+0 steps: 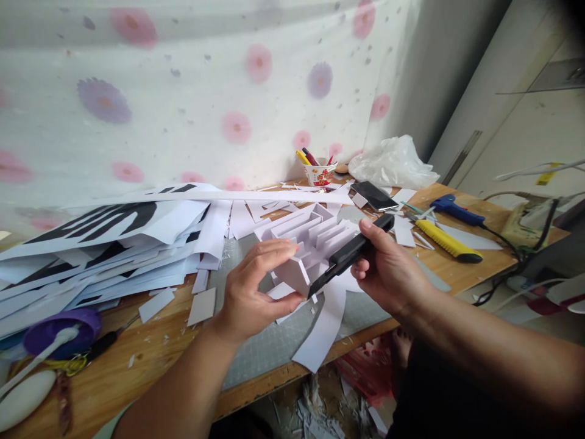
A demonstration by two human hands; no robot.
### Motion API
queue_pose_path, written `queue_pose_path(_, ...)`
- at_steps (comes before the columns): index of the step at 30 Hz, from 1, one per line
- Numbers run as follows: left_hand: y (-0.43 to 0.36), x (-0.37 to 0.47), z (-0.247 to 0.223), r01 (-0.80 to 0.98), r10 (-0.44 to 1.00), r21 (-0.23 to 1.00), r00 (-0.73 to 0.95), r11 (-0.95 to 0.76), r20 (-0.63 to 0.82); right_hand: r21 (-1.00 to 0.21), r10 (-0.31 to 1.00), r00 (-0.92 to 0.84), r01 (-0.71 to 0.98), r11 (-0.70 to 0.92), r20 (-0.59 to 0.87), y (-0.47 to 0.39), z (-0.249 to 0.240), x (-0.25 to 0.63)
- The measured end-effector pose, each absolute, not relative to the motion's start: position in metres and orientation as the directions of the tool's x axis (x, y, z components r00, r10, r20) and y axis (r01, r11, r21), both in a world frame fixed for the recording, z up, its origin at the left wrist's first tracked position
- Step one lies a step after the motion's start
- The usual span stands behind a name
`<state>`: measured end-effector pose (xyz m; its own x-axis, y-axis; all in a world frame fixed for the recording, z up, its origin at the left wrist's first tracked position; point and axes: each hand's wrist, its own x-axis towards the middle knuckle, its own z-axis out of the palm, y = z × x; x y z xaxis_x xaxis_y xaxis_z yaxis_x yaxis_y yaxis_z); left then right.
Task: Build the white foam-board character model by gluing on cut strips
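Between the thumb and fingers of my left hand (pixel 253 283) is a small white foam board piece (pixel 295 275), held up on edge. My right hand (pixel 388 265) grips a long black utility knife (pixel 350 251), which slants down to the left. Its narrow front end meets the lower right edge of the board piece; whether it cuts in, I cannot tell. Just behind both hands stands a white foam board structure (pixel 315 222) with several upright walls, partly hidden by the knife and my fingers. A curved white strip (pixel 322 329) lies below, over the mat's front edge.
A grey cutting mat (pixel 256 360) covers the table's middle. Stacked printed sheets (pixel 114 244) stand left, near a purple bowl (pixel 61 332). To the right lie a yellow cutter (pixel 448 241), a blue glue gun (pixel 457 210) and a phone (pixel 373 195). A pen cup (pixel 320 175) stands behind.
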<state>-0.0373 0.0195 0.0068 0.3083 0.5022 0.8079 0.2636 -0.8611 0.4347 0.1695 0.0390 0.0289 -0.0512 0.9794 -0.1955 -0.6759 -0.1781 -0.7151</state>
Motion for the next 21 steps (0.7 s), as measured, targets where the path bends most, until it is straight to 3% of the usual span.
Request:
queue_pose_path(14,0.018,-0.038,0.007,0.275,0.511,0.442,0.287,-0.854,0.81,-0.762,0.972,-0.039,-0.613,-0.207,-0.233,0.038,0.033,0.175)
queue_pose_path(18,0.019,-0.042,0.008,0.245,0.579,0.535,0.166,-0.808,0.798,-0.794,0.975,-0.023,-0.577,-0.194,-0.221,0.037,0.025,0.174)
queue_pose_path(21,0.02,-0.047,0.008,0.262,0.574,0.531,0.123,-0.806,0.81,-0.795,0.968,-0.039,-0.563,-0.226,-0.247,0.036,0.02,0.173)
